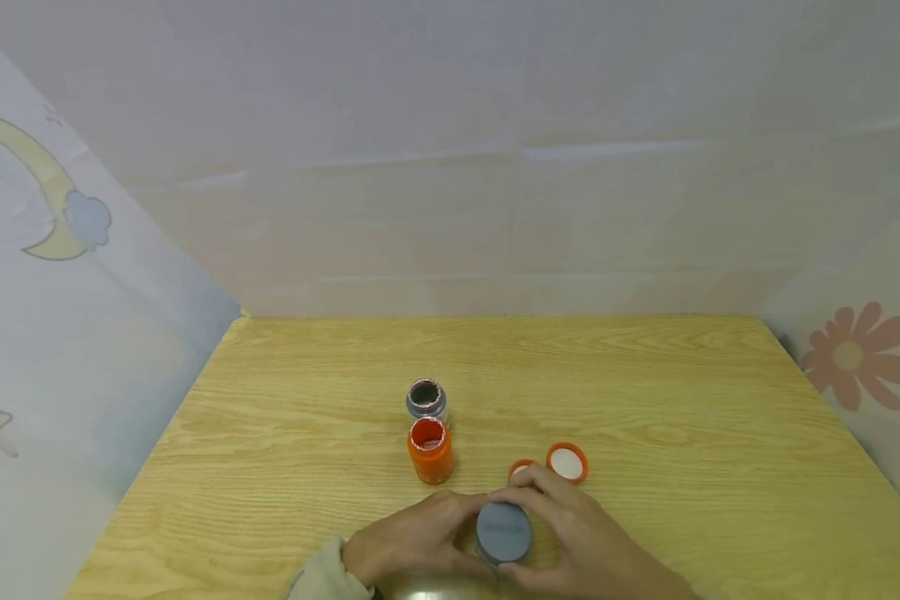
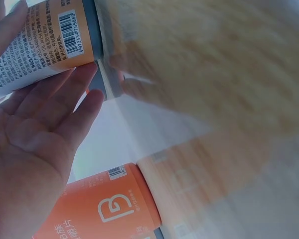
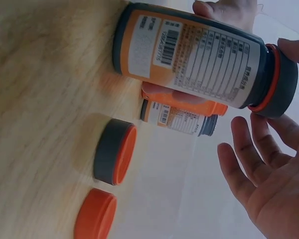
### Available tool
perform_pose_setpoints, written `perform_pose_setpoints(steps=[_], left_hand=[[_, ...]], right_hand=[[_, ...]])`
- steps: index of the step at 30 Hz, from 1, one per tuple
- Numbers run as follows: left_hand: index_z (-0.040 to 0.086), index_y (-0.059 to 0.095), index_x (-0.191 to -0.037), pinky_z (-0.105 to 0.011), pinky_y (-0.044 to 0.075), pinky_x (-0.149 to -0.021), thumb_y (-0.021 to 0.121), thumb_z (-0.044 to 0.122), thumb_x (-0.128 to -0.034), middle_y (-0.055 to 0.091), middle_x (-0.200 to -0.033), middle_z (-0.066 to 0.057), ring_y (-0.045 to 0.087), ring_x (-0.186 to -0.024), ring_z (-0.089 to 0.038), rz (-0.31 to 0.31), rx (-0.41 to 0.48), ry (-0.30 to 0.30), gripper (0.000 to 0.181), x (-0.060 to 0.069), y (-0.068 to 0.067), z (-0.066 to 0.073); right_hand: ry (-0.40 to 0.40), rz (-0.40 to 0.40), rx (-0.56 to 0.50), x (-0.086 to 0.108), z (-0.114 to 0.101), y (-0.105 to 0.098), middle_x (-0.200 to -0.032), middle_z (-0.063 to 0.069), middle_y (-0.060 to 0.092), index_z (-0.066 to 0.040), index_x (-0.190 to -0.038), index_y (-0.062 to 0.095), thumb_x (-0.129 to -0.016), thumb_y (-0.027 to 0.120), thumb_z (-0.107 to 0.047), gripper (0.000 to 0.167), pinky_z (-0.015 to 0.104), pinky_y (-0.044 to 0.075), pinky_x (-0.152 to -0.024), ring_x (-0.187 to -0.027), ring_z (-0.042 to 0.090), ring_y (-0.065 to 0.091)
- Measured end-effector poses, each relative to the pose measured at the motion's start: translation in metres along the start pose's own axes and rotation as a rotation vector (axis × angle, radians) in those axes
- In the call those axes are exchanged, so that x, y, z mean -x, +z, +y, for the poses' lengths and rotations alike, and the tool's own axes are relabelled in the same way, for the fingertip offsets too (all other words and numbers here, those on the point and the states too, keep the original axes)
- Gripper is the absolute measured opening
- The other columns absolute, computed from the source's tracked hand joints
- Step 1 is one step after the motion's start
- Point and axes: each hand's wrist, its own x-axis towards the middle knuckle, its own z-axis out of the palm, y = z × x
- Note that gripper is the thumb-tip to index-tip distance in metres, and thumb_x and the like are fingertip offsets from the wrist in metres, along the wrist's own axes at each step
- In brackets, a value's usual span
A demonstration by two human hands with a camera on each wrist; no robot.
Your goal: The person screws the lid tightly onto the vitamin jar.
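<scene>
A dark grey bottle with an orange-and-white label (image 3: pixel 189 55) stands on the table near its front edge, its grey cap (image 1: pixel 503 532) on the neck. My left hand (image 1: pixel 423 537) grips the bottle's body from the left. My right hand (image 1: pixel 588 537) pinches the cap between thumb and fingers. In the right wrist view an orange liner rim shows under the cap, with a bit of the neck below it. Farther back stand an uncapped orange bottle (image 1: pixel 432 465) and, just behind it, an uncapped grey bottle (image 1: pixel 426 402).
Two loose caps lie liner-up on the table (image 1: pixel 690 417) beyond my right hand: a grey cap with an orange liner rim (image 3: pixel 107 152) and an orange cap (image 3: pixel 92 214). Printed cloth walls (image 1: pixel 450 225) enclose the table's back and sides.
</scene>
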Motion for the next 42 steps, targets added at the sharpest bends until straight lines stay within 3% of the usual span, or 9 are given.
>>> perform_pose_setpoints(steps=[7, 11, 17, 20, 23, 29, 32, 36, 42], left_hand=[[0.028, 0.052, -0.139, -0.013, 0.046, -0.091, 0.075, 0.033, -0.089, 0.063, -0.116, 0.022, 0.053, -0.098, 0.009, -0.013, -0.013, -0.005, 0.055, 0.0, 0.0, 0.0], [0.025, 0.054, -0.138, -0.015, 0.047, -0.095, 0.074, 0.034, -0.0895, 0.063, -0.121, 0.021, 0.054, -0.102, 0.009, -0.019, -0.008, -0.006, 0.053, -0.001, -0.001, -0.001], [0.023, 0.058, -0.131, -0.015, 0.047, -0.093, 0.075, 0.036, -0.0886, 0.065, -0.119, 0.02, 0.054, -0.098, 0.009, -0.02, -0.029, -0.013, 0.047, -0.002, -0.001, 0.002], [0.026, 0.058, -0.13, -0.015, 0.047, -0.093, 0.075, 0.036, -0.0881, 0.064, -0.119, 0.021, 0.054, -0.1, 0.009, -0.016, -0.027, -0.022, 0.046, -0.003, -0.001, 0.003], [0.028, 0.056, -0.132, -0.017, 0.047, -0.097, 0.075, 0.037, -0.0881, 0.063, -0.122, 0.022, 0.054, -0.106, 0.01, -0.018, -0.026, -0.032, 0.049, -0.002, 0.0, 0.003], [0.027, 0.051, -0.138, -0.017, 0.047, -0.099, 0.075, 0.033, -0.0885, 0.063, -0.12, 0.022, 0.054, -0.105, 0.01, -0.032, 0.0, -0.027, 0.055, -0.001, -0.001, 0.001], [0.027, 0.051, -0.138, -0.015, 0.047, -0.094, 0.075, 0.031, -0.0885, 0.064, -0.115, 0.022, 0.054, -0.1, 0.01, -0.032, 0.007, -0.02, 0.056, -0.001, -0.002, 0.002], [0.029, 0.05, -0.139, -0.014, 0.047, -0.091, 0.073, 0.035, -0.0897, 0.063, -0.113, 0.024, 0.054, -0.097, 0.01, -0.028, 0.004, -0.027, 0.055, 0.0, -0.001, 0.003], [0.03, 0.051, -0.138, -0.014, 0.047, -0.091, 0.07, 0.039, -0.0916, 0.062, -0.117, 0.023, 0.054, -0.099, 0.01, -0.027, -0.012, -0.017, 0.051, -0.001, -0.001, 0.004]], right_hand=[[0.046, 0.072, -0.088, 0.007, 0.001, 0.011, -0.115, -0.017, 0.052, -0.022, -0.126, 0.06, -0.074, 0.087, -0.041, 0.062, 0.014, 0.047, -0.087, -0.101, -0.002, 0.054], [0.017, 0.134, -0.162, 0.009, 0.005, 0.021, -0.114, -0.01, 0.056, -0.016, -0.124, 0.058, -0.072, 0.089, -0.035, 0.063, 0.02, 0.049, -0.088, -0.1, 0.004, 0.057], [0.08, 0.179, -0.234, 0.012, 0.002, 0.031, -0.115, -0.003, 0.057, -0.013, -0.123, 0.055, -0.071, 0.089, -0.033, 0.066, 0.022, 0.048, -0.087, -0.102, 0.007, 0.053], [0.113, 0.158, -0.255, 0.013, 0.001, 0.031, -0.121, -0.003, 0.058, -0.014, -0.129, 0.052, -0.071, 0.089, -0.034, 0.072, 0.023, 0.048, -0.089, -0.105, 0.007, 0.053], [0.087, 0.114, -0.318, 0.013, 0.004, 0.029, -0.131, 0.001, 0.059, -0.011, -0.139, 0.049, -0.074, 0.088, -0.028, 0.077, 0.022, 0.046, -0.098, -0.115, 0.01, 0.055], [0.058, 0.033, -0.495, 0.016, 0.008, 0.023, -0.137, 0.007, 0.061, -0.007, -0.141, 0.051, -0.082, 0.081, -0.012, 0.066, 0.016, 0.037, -0.11, -0.13, 0.008, 0.053], [0.092, 0.046, -0.511, 0.016, 0.008, 0.024, -0.134, 0.004, 0.063, -0.01, -0.138, 0.054, -0.08, 0.082, -0.013, 0.064, 0.016, 0.039, -0.108, -0.127, 0.007, 0.054], [0.108, 0.127, -0.517, 0.015, 0.006, 0.029, -0.124, 0.004, 0.065, -0.008, -0.13, 0.057, -0.072, 0.088, -0.011, 0.066, 0.017, 0.041, -0.105, -0.118, 0.008, 0.057], [0.186, 0.195, -0.546, 0.015, 0.001, 0.038, -0.117, 0.003, 0.064, -0.009, -0.123, 0.054, -0.068, 0.09, -0.01, 0.067, 0.019, 0.045, -0.098, -0.109, 0.007, 0.059]])
